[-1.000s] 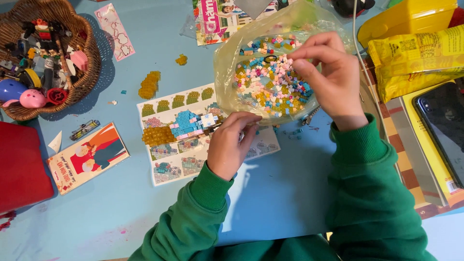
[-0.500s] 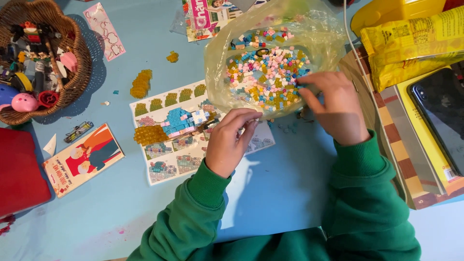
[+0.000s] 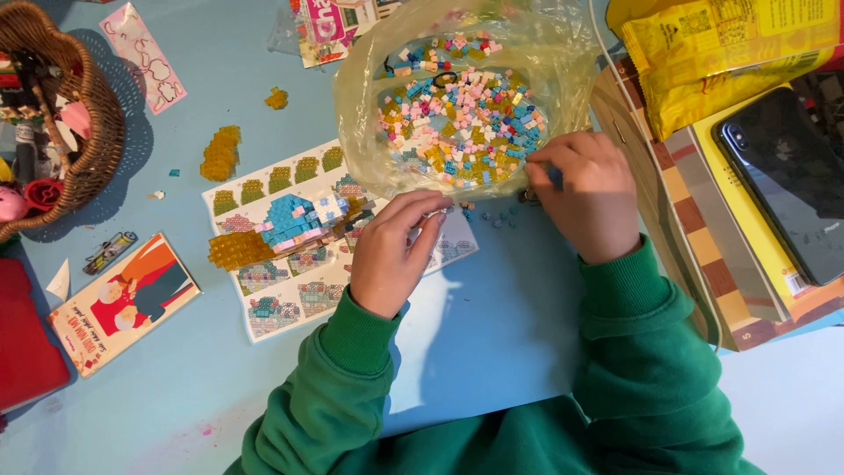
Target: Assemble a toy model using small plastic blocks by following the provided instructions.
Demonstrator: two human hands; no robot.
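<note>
A clear plastic bag (image 3: 563, 53) lies open on the blue table, holding several tiny bricks in pink, blue, yellow and white. My right hand (image 3: 591, 195) rests at the bag's near right rim, its fingertips pinched on a small blue brick (image 3: 556, 176). My left hand (image 3: 394, 255) lies over the picture instruction sheet (image 3: 272, 303) with its fingers curled together at the bag's near edge; anything between them is too small to make out. A half-built blue and white brick model (image 3: 294, 220) and a yellow translucent slab (image 3: 236, 250) sit on the sheet to its left.
More yellow brick pieces (image 3: 220, 154) lie beyond the sheet. A wicker basket (image 3: 98, 132) of toys stands far left, with a small booklet (image 3: 123, 303) and a red case (image 3: 25, 347) nearer. On the right are a black phone (image 3: 782, 176), a yellow snack bag (image 3: 730, 48) and a checkered box (image 3: 694, 220).
My right hand came down from above the bag's bricks to its near right rim. My left hand stayed by the bag's near edge.
</note>
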